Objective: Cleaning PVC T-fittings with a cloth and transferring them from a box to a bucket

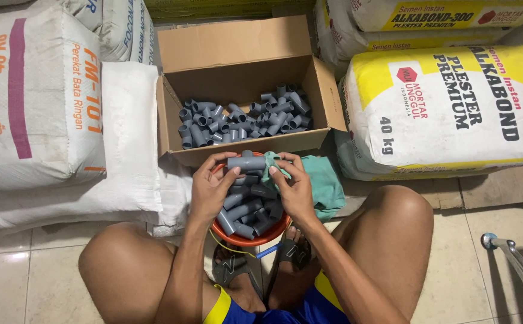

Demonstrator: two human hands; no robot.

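Note:
My left hand grips a grey plastic pipe fitting held level above an orange bucket. My right hand presses a teal cloth against the fitting's right end. The bucket sits between my knees and holds several more grey fittings. Just beyond it, an open cardboard box holds a heap of the same grey fittings.
Large white sacks are stacked on the left. White and yellow sacks lie on the right. A metal tube end juts in at the lower right. My sandalled feet rest on the tiled floor.

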